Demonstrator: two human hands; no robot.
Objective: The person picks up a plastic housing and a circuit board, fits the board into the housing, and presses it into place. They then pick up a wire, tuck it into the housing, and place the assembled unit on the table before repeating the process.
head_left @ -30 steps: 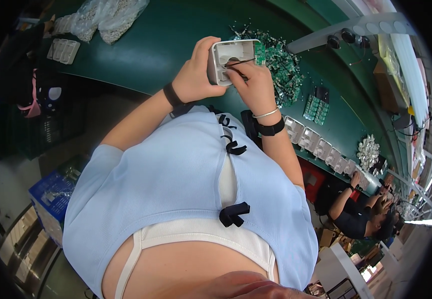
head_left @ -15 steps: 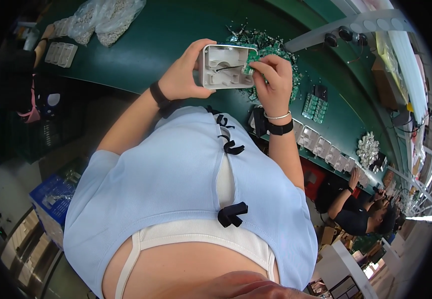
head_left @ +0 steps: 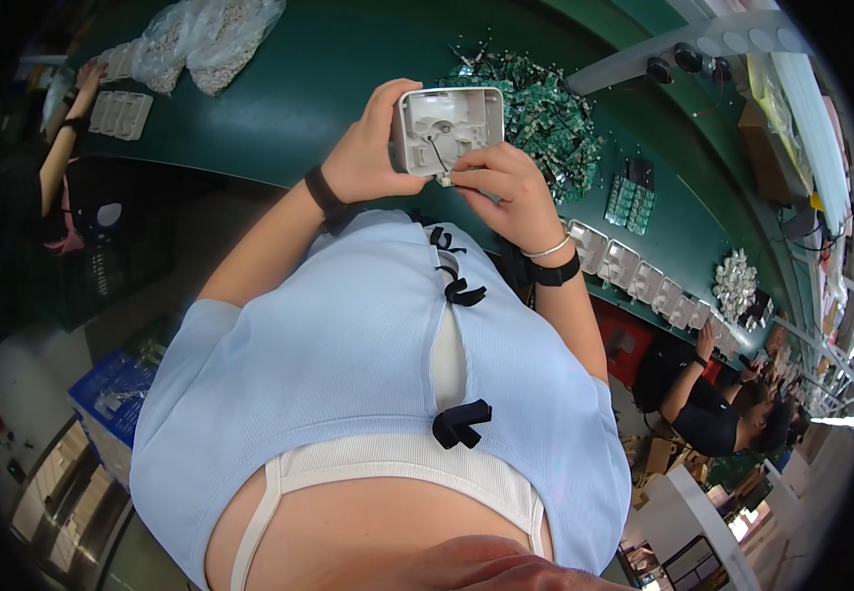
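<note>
My left hand (head_left: 360, 148) grips a white plastic housing (head_left: 449, 102) by its left side, thumb below and fingers on top. The open inside, with moulded ribs and posts, faces me. From the inside, a thin black wire (head_left: 435, 153) runs down to the lower rim. There my right hand (head_left: 508, 187) pinches a small circuit board (head_left: 445, 181) at the wire's end. Only a pale bit of the board shows past the fingertips; the fingers hide the rest.
A heap of green circuit boards (head_left: 550, 123) lies behind my right hand, with a board panel (head_left: 630, 205) beyond. A row of white housings (head_left: 619, 264) lines the right table edge. Bags of small parts (head_left: 220, 44) lie far left. Co-workers' hands (head_left: 706, 340) show at both sides.
My right hand has moved down and left, taking the circuit board from the housing's right edge to its lower rim. The black wire now points downward. The left hand keeps its hold.
</note>
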